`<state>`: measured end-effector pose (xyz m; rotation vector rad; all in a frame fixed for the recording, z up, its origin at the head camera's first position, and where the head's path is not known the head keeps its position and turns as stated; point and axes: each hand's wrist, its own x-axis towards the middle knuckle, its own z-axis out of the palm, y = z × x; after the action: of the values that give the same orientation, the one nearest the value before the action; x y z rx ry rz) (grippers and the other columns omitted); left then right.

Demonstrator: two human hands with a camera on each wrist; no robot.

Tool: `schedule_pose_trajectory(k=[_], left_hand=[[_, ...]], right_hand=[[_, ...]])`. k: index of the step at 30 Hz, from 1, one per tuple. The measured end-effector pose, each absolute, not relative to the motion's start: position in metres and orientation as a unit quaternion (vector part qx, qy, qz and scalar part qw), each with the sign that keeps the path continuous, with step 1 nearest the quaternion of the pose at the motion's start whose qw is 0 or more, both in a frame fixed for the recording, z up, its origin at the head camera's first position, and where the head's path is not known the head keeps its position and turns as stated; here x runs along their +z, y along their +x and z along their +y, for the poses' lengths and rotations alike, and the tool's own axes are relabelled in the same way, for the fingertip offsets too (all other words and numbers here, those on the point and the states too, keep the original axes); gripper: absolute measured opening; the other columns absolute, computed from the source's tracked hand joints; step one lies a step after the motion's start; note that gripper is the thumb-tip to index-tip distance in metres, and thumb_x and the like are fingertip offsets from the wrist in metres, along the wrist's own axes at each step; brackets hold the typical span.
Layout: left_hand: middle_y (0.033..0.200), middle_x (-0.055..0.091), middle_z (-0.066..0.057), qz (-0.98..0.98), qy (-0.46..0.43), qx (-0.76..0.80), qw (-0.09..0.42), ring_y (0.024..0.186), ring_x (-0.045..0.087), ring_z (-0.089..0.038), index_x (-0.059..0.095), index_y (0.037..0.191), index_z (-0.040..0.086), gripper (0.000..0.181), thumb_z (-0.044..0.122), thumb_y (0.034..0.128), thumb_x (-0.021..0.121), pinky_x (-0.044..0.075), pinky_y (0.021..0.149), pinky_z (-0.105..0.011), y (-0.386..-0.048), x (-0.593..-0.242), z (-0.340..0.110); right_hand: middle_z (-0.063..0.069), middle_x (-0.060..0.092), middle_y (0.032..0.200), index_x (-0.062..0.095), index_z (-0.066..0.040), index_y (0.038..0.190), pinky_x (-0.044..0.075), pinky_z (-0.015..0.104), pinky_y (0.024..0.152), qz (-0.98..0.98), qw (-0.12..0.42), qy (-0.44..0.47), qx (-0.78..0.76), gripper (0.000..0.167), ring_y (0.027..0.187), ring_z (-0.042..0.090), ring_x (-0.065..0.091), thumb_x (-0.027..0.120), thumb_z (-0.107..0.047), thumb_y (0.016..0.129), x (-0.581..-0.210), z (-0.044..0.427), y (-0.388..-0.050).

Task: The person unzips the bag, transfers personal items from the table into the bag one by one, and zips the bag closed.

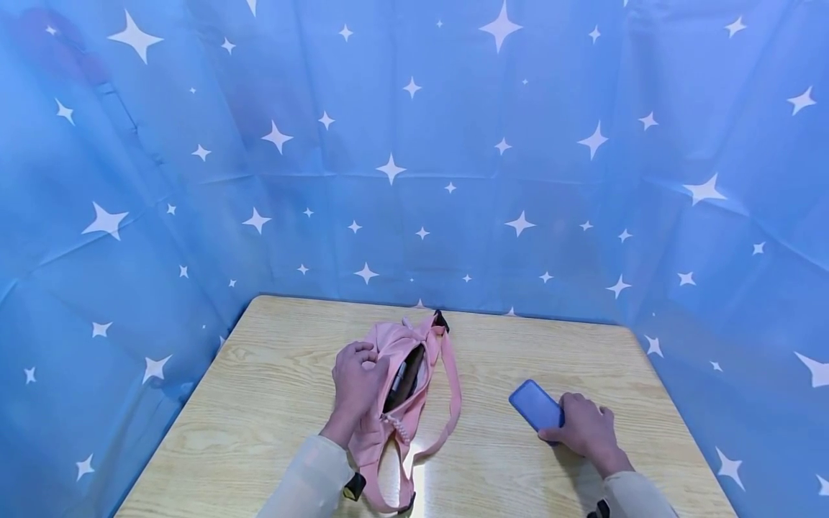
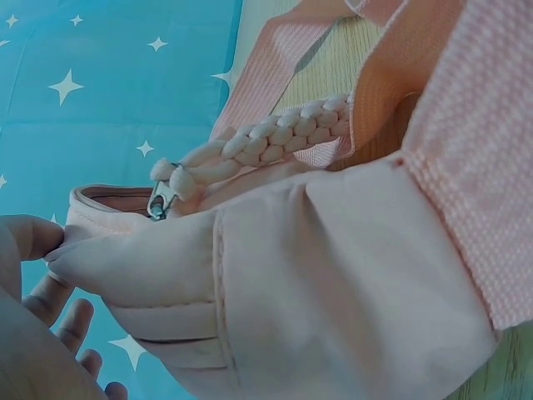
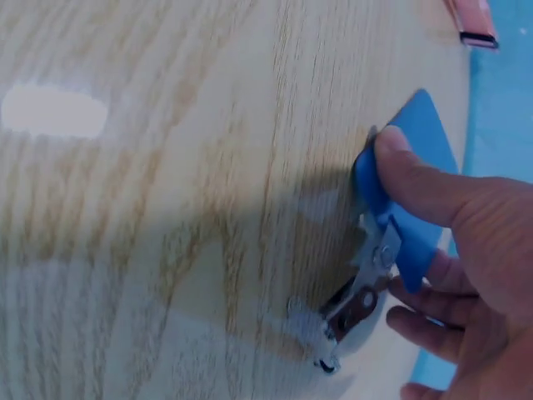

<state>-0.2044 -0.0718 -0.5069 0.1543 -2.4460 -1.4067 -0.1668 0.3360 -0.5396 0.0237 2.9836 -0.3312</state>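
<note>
A pink bag [image 1: 398,337] lies on the table with its zipped opening spread. Dark contents [image 1: 408,378] show inside, too unclear to name. At the bag's left side, my left hand [image 1: 355,381] pinches the fabric by the opening's edge between thumb and finger. A braided cord [image 2: 287,133] hangs from the zip slider [image 2: 158,202]. To the right, my right hand [image 1: 586,429] grips the near end of a flat blue rectangular case [image 1: 536,404], thumb on top, fingers partly hidden. Beside the case, the right wrist view shows a metal piece with a brown part [image 3: 362,304]; its kind is unclear.
The bag's pink strap [image 1: 455,392] loops out on its right, with a black buckle [image 1: 441,321] at the far end. Everything lies on a light wooden table [image 1: 272,360]. A blue star-patterned curtain [image 1: 453,216] stands around its back and sides.
</note>
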Motion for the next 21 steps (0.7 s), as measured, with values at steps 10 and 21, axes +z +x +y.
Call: schedule_pose_trajectory(k=[10, 21], left_hand=[[0.117, 0.065, -0.004, -0.856, 0.049, -0.489, 0.158, 0.126, 0.048, -0.028, 0.069, 0.070, 0.009, 0.022, 0.027, 0.0825, 0.072, 0.029, 0.107, -0.051, -0.204, -0.508, -0.072], [0.116, 0.065, -0.003, -0.858, 0.047, -0.486, 0.158, 0.125, 0.048, -0.028, 0.070, 0.072, 0.008, 0.021, 0.027, 0.0819, 0.072, 0.030, 0.107, -0.049, -0.204, -0.508, -0.072]], right_hand=[[0.017, 0.066, 0.094, 0.065, 0.001, 0.103, 0.031, 0.073, 0.094, 0.997, 0.053, -0.004, -0.053, 0.046, 0.087, 0.037, 0.063, 0.062, -0.044, 0.090, -0.538, 0.334, -0.169], [0.012, 0.066, 0.095, 0.064, -0.005, 0.092, 0.044, 0.062, 0.080, 0.988, 0.062, -0.011, -0.141, 0.032, 0.088, 0.032, 0.063, 0.037, -0.022, 0.100, -0.530, 0.323, -0.174]])
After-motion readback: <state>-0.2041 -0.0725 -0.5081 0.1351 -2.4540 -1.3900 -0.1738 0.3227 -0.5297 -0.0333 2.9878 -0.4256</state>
